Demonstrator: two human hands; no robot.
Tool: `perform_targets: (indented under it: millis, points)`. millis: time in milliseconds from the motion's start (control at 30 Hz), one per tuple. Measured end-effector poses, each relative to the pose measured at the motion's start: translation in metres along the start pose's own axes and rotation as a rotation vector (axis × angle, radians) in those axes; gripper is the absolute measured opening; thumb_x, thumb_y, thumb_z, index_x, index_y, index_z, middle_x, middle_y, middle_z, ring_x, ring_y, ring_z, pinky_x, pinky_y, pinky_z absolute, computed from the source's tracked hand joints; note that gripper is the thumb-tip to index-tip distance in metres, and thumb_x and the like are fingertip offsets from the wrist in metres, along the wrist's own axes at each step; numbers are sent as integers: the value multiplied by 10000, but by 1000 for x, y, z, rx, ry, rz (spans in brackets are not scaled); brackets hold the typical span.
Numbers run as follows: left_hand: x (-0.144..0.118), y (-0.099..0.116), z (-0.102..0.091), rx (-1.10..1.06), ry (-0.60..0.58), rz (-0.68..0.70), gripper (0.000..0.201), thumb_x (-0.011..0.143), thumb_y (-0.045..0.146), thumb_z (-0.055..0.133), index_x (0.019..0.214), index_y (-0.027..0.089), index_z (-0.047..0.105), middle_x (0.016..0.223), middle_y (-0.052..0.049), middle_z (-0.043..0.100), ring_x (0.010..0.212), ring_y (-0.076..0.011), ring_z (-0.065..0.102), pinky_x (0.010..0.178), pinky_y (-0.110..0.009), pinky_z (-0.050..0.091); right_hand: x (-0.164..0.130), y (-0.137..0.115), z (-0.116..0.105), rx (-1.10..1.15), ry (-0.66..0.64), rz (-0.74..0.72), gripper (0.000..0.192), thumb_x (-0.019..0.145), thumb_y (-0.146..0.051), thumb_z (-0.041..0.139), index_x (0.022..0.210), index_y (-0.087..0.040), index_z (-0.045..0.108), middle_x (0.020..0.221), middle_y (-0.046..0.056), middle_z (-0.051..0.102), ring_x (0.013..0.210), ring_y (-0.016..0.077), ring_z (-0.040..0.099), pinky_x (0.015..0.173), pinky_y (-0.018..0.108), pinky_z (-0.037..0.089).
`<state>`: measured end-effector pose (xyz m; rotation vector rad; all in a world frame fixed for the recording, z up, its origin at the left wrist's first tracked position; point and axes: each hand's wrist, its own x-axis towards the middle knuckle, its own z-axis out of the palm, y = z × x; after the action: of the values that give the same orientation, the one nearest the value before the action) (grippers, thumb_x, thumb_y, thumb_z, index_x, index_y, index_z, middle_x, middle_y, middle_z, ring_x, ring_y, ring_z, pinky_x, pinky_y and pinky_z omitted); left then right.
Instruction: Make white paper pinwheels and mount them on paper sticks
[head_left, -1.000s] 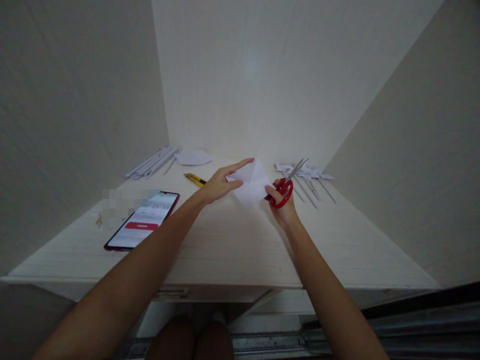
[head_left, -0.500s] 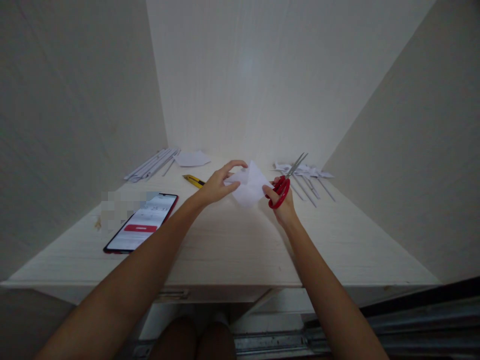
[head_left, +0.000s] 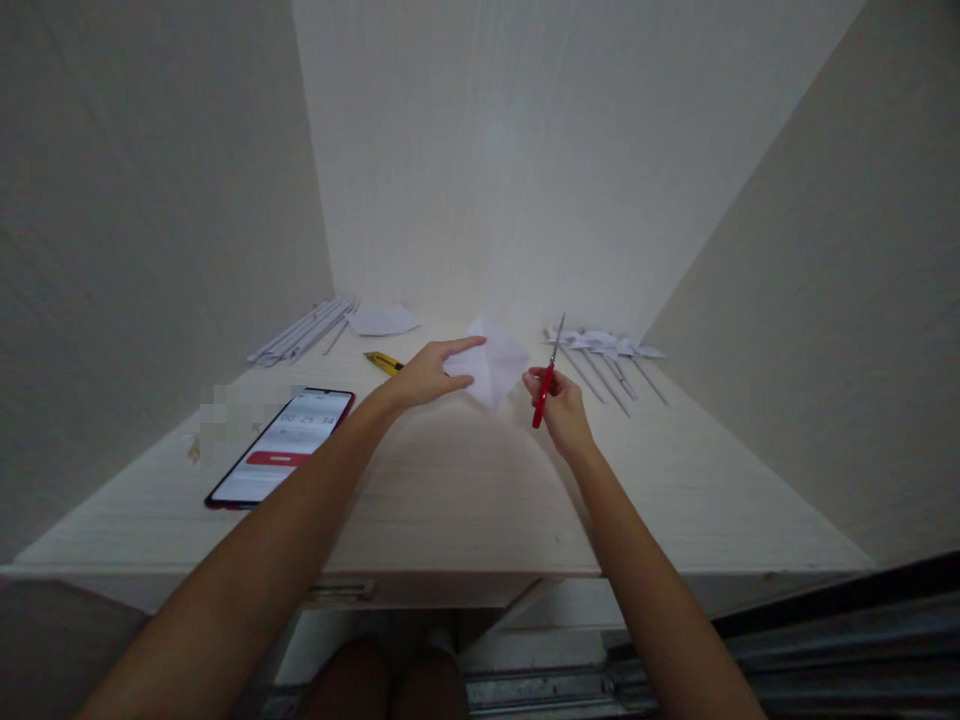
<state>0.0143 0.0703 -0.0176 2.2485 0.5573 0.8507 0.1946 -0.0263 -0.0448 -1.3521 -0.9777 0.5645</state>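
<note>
A white sheet of paper (head_left: 496, 366) with crease lines, roughly square and turned cornerwise, is in front of me. My left hand (head_left: 435, 375) grips its left side between thumb and fingers. Just right of the paper, my right hand (head_left: 556, 400) holds red-handled scissors (head_left: 545, 392), seen nearly edge-on with the blades pointing up and away. The fingertips of that hand lie close to the paper's right corner; whether they touch it I cannot tell. Partly behind my left hand lies a yellow utility knife (head_left: 384, 362).
A phone (head_left: 281, 450) with a lit screen lies left, beside my left forearm. Rolled paper sticks (head_left: 304, 332) and a flat folded paper (head_left: 384, 319) rest at the back left. Several thin sticks with white paper pieces (head_left: 607, 347) lie back right. Walls enclose the desk (head_left: 465, 500).
My right hand has come off the paper's right side, and the scissors have turned edge-on and more upright. The paper has turned and opened flatter in my left hand.
</note>
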Motion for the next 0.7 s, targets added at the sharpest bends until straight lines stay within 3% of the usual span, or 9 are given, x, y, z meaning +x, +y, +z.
perform_targets:
  millis: [100,267,400,533,700]
  points:
    - [2,-5,-4,39,76,7,614,681,184,584,1275,126,440,1254,-106,528,1031,-219,560,888,-361,430,-7,-4,-3,-62,-71,43,545,596,-555,628,921,-131,520,708,-12,476,615,105,425,593,261,356]
    - [4,-8,-14,123,228,-64,620,668,152,571,1272,92,443,1185,-126,568,948,-203,582,856,-344,441,-20,-6,-6,28,-434,141,619,598,-645,590,967,-157,498,733,-15,451,614,97,413,569,246,357]
    - [3,3,-23,126,299,-139,619,662,164,580,1261,78,455,1119,-133,597,913,-207,586,834,-349,448,-25,-10,-4,142,-610,262,598,659,-672,519,936,-143,494,661,-32,400,534,79,365,490,235,301]
    - [0,15,-27,63,336,-183,639,646,178,602,1263,91,456,1145,-130,582,893,-201,588,814,-340,456,-30,-23,-6,205,-779,392,669,672,-740,408,886,-113,500,638,-21,407,498,69,364,471,241,280]
    - [-2,23,-29,26,286,-235,646,614,161,623,1238,66,485,1145,-141,581,913,-226,585,815,-343,455,-36,-31,-9,55,-908,348,686,645,-765,392,870,-127,502,684,2,449,510,77,402,477,254,302]
